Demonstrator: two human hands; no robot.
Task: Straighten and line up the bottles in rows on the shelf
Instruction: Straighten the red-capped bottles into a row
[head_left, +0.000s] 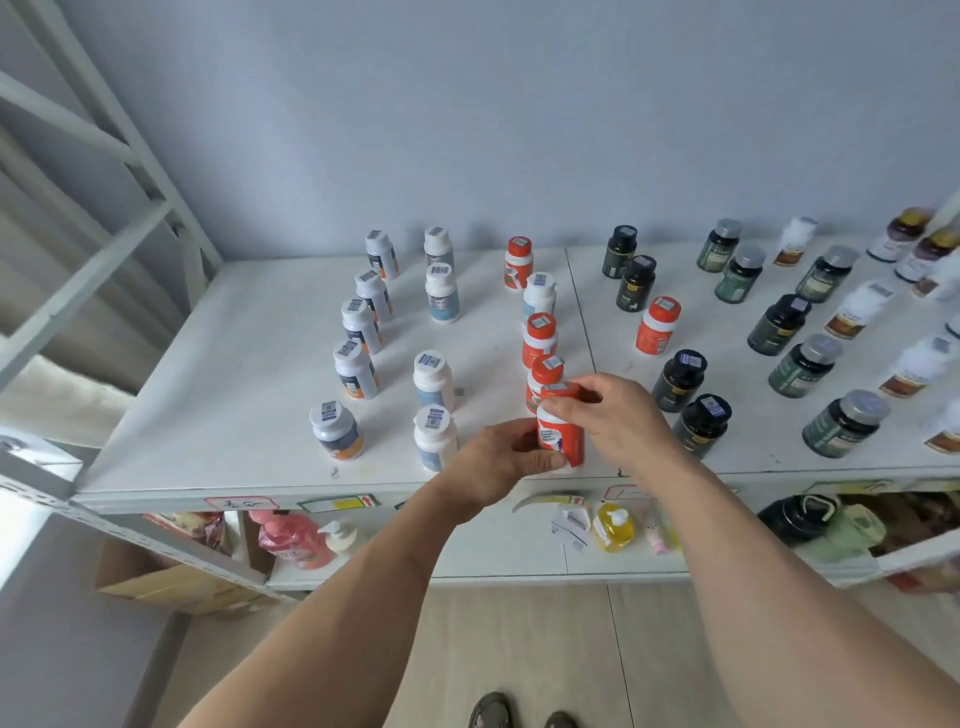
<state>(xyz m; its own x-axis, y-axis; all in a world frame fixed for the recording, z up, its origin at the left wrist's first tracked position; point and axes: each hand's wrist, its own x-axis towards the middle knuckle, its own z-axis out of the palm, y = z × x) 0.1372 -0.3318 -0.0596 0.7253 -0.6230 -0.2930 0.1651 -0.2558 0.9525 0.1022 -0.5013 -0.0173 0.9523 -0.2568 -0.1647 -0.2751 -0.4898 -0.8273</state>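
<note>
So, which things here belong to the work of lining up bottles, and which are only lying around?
Part of the job:
- orange bottle, held by left hand and right hand
- orange-cap row
- white bottles
- dark bottles
- top shelf

Lying about:
- yellow soap bottle
- pink pump bottle
- cardboard box

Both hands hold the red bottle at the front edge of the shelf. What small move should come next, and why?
Probably set the red bottle, held by the left hand and right hand, down upright just in front of the red-capped bottle behind it, then release: that column runs front to back and ends there.
</note>
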